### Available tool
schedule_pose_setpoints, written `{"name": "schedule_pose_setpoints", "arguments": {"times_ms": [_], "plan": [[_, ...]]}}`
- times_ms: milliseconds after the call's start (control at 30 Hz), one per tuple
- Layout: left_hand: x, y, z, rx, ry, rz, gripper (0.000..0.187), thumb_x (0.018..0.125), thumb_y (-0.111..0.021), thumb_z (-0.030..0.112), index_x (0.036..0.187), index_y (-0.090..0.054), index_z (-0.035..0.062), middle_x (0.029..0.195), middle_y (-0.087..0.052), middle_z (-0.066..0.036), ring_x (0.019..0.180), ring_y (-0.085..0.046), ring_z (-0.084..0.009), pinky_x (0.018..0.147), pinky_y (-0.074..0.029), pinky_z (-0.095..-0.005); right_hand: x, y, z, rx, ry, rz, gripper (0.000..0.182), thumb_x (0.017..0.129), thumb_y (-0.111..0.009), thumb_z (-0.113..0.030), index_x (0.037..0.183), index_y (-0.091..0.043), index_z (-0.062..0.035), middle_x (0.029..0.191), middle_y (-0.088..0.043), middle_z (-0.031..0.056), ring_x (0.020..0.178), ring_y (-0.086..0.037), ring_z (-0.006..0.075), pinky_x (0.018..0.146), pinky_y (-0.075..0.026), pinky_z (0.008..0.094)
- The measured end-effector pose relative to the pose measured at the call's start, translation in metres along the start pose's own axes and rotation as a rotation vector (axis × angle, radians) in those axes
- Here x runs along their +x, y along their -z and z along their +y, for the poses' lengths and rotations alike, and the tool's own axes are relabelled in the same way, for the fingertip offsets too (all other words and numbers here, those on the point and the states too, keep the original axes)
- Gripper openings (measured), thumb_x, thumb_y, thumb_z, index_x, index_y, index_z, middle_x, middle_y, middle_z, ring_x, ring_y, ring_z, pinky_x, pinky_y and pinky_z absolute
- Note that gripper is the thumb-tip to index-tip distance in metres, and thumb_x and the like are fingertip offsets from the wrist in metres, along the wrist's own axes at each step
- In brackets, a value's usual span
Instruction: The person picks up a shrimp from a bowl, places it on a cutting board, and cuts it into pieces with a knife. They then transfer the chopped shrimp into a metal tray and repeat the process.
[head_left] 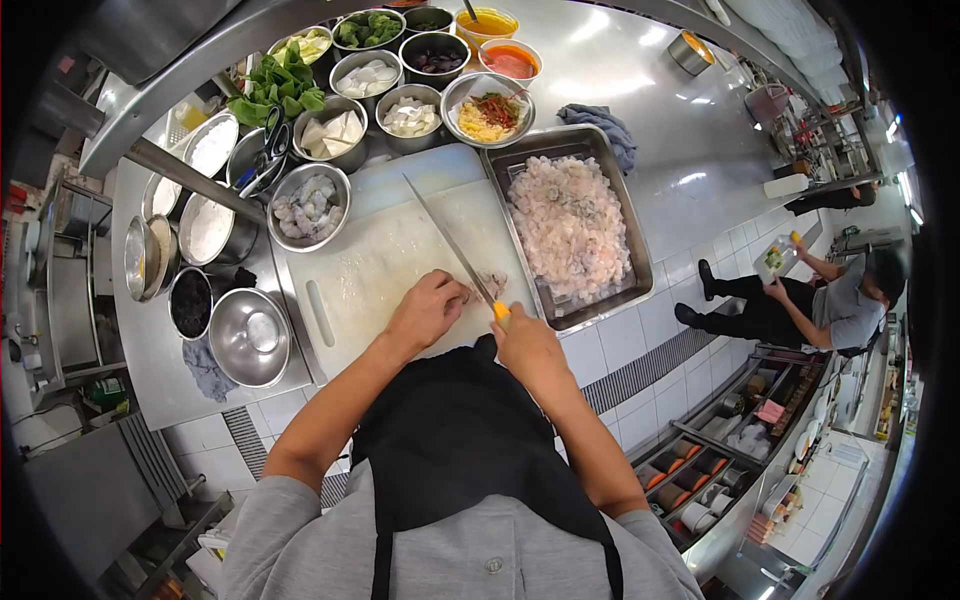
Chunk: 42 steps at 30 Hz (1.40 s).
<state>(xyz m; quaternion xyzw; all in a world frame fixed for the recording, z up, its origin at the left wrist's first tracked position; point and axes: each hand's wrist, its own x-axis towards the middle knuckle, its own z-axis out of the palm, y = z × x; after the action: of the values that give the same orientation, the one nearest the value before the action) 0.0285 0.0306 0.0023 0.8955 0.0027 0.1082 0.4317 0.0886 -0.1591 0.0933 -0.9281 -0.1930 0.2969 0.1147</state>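
My right hand [528, 345] is wrapped round the yellow handle of a long knife [445, 232], whose blade slants up and left over the white cutting board [370, 275]. Close to the blade on the left, my left hand [430, 307] rests on the board with its fingers curled; what it holds, if anything, is hidden. A small heap of greyish pieces [493, 284] lies beside the blade, between the hands. Right of the board, a metal tray [637, 262] holds many pale pink chopped pieces. A metal bowl of raw shrimp [310, 206] touches the board's upper left area.
Bowls of vegetables, sauces and powders crowd the back and left. An empty metal bowl [250, 338] sits at front left. A blue-grey cloth [602, 130] lies behind the tray. A co-worker [845, 300] stands at the right. A metal rail [190, 180] crosses upper left.
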Motion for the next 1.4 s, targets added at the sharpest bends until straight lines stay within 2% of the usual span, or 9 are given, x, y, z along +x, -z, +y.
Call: {"name": "schedule_pose_setpoints", "arguments": {"times_ms": [133,267,500,700,800,1000,1133,1333,1400], "plan": [[0.007,-0.003,-0.004,0.022,-0.069,-0.009,0.016,0.081,-0.069,0.005,0.097,-0.071,0.0072,0.094,-0.063,-0.013,0.093,-0.063,-0.0333,0.084,-0.055,-0.0426,0.004,-0.032,0.006,-0.005,-0.06,-0.011,0.04,0.102,-0.059,-0.032,0.122,-0.052,0.001,0.093,-0.072,0.0312,0.091,-0.071,0.05,0.081,-0.056,0.0568],[0.01,0.0,-0.006,0.051,-0.083,-0.056,0.015,0.081,-0.068,0.004,0.095,-0.071,0.0056,0.092,-0.064,-0.013,0.093,-0.063,-0.0333,0.083,-0.055,-0.0423,0.043,-0.046,-0.006,0.059,0.066,0.158,0.037,0.101,-0.06,-0.032,0.116,-0.053,0.0016,0.088,-0.07,0.0323,0.086,-0.07,0.0514,0.078,-0.055,0.0587],[0.008,-0.007,-0.007,0.05,-0.048,0.006,0.016,0.08,-0.071,0.007,0.095,-0.073,0.0066,0.094,-0.066,-0.013,0.093,-0.065,-0.0332,0.084,-0.056,-0.0412,-0.019,0.005,-0.008,-0.039,-0.081,-0.059,0.038,0.102,-0.059,-0.033,0.121,-0.052,-0.0001,0.092,-0.072,0.0294,0.088,-0.071,0.0517,0.079,-0.057,0.0574],[0.008,-0.004,-0.007,0.056,-0.041,-0.045,0.017,0.08,-0.071,0.007,0.097,-0.073,0.0075,0.095,-0.066,-0.012,0.095,-0.065,-0.0326,0.085,-0.056,-0.0415,0.029,-0.054,0.006,0.074,-0.021,0.076,0.037,0.101,-0.06,-0.033,0.116,-0.053,0.0005,0.093,-0.071,0.0318,0.088,-0.07,0.0533,0.08,-0.056,0.0577],[0.011,-0.006,-0.009,0.042,-0.116,-0.001,0.015,0.08,-0.068,0.005,0.094,-0.072,0.0057,0.093,-0.065,-0.012,0.09,-0.063,-0.0328,0.083,-0.054,-0.0412,0.038,-0.046,0.003,0.047,0.038,0.091,0.037,0.101,-0.061,-0.032,0.115,-0.053,0.0011,0.092,-0.07,0.0326,0.089,-0.069,0.0531,0.08,-0.056,0.0578],[0.007,-0.001,-0.001,0.021,-0.099,0.015,0.014,0.08,-0.068,0.004,0.094,-0.071,0.0046,0.092,-0.065,-0.012,0.09,-0.062,-0.0329,0.084,-0.054,-0.041,-0.019,-0.015,-0.004,0.025,-0.089,-0.023,0.037,0.1,-0.061,-0.031,0.118,-0.053,0.0006,0.092,-0.071,0.0327,0.09,-0.07,0.0522,0.081,-0.056,0.0588],[0.006,-0.006,-0.011,0.048,-0.088,0.017,0.015,0.08,-0.071,0.005,0.095,-0.072,0.0069,0.097,-0.067,-0.012,0.095,-0.065,-0.0327,0.084,-0.055,-0.0413,0.026,-0.051,-0.002,0.093,0.022,0.108,0.04,0.1,-0.062,-0.032,0.123,-0.052,0.0003,0.093,-0.07,0.0335,0.09,-0.07,0.0525,0.081,-0.056,0.0587],[0.0,-0.006,-0.006,0.046,-0.094,0.036,0.015,0.08,-0.068,0.004,0.095,-0.071,0.0052,0.092,-0.065,-0.012,0.092,-0.062,-0.0329,0.085,-0.053,-0.0412,-0.005,-0.015,-0.011,0.008,-0.056,-0.022,0.042,0.101,-0.061,-0.032,0.124,-0.052,0.0011,0.093,-0.07,0.0335,0.091,-0.069,0.0523,0.083,-0.056,0.058],[0.0,-0.008,-0.006,0.052,-0.091,0.046,0.016,0.08,-0.069,0.004,0.096,-0.071,0.0048,0.092,-0.065,-0.012,0.091,-0.062,-0.033,0.085,-0.053,-0.041,0.014,-0.045,-0.001,0.065,-0.03,0.019,0.042,0.101,-0.061,-0.033,0.124,-0.052,0.0012,0.094,-0.07,0.0334,0.092,-0.069,0.0518,0.084,-0.055,0.058]]}}
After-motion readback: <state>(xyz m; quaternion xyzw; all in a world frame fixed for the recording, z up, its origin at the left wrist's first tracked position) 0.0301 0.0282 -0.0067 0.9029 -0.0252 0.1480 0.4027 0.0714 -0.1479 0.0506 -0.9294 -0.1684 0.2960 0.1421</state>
